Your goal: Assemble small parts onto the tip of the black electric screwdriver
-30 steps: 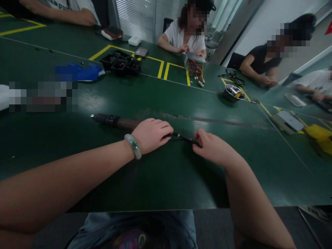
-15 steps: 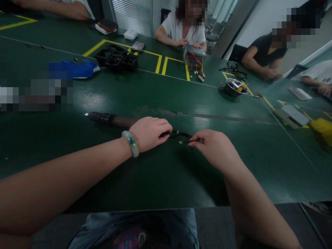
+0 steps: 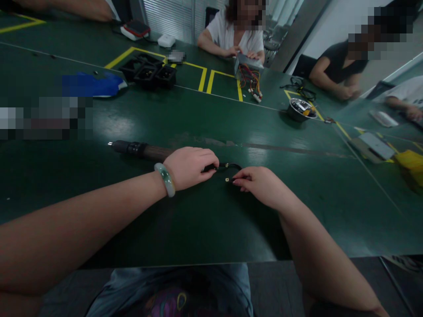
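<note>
A long dark electric screwdriver (image 3: 139, 150) lies on the green table (image 3: 205, 220), tip pointing left. My left hand (image 3: 191, 166), with a pale green bangle on the wrist, is closed over its rear end where a thin black cable (image 3: 231, 166) comes out. That cable loops round to my right hand (image 3: 256, 185), which pinches the cable's free end close to a small metal connector (image 3: 228, 179).
Black trays (image 3: 148, 74) and a blue cloth (image 3: 99, 84) lie at the back left. A metal box with coloured wires (image 3: 249, 79) sits before a person opposite. A metal bowl (image 3: 299, 110) stands to the right. Other people sit round the table.
My right hand has drawn the cable's free end leftward toward my left hand, so the cable now forms a tight loop. The left hand and screwdriver have barely moved.
</note>
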`<state>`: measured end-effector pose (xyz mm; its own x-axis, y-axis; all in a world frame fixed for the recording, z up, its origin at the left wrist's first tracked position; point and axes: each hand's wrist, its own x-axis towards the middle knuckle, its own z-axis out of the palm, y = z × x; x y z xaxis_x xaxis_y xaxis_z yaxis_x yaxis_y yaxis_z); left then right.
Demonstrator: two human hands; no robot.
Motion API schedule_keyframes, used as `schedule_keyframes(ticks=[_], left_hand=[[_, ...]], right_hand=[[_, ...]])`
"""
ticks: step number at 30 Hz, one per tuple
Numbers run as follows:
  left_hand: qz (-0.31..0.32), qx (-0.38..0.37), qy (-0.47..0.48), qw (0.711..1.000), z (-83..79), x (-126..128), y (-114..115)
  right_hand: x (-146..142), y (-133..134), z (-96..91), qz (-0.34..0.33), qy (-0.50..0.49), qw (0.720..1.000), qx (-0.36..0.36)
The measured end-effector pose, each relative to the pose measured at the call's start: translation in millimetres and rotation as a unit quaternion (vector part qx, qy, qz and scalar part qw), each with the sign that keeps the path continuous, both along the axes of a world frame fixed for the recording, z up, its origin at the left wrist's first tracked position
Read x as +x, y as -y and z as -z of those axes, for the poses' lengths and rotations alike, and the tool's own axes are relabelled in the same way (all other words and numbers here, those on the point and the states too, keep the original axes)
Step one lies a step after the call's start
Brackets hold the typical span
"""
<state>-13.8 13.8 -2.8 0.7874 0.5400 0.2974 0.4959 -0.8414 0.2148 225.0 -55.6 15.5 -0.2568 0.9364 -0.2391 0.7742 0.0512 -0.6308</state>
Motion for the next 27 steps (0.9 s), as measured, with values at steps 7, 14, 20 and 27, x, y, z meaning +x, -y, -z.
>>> schedule_keyframes(ticks=[7, 14, 20, 27], left_hand=[[-0.018, -0.005, 0.003, 1.0, -0.2, 0, 2], [-0.027, -0.003, 0.002, 1.0, 2.3, 1, 1], [-0.019, 0.0, 0.006, 1.0, 2.7, 0, 1], [-0.009, 0.0, 0.008, 1.0, 0.7, 0, 1]], right_hand=[[-13, -6, 7.8, 0.038, 0.064, 0.992, 0.106], [-28, -11, 21.0, 0.011, 0.097, 0.963, 0.25], [-29, -9, 21.2, -0.025, 0.088, 0.963, 0.254], [-25, -11, 20.9, -0.029, 0.034, 0.964, 0.261]])
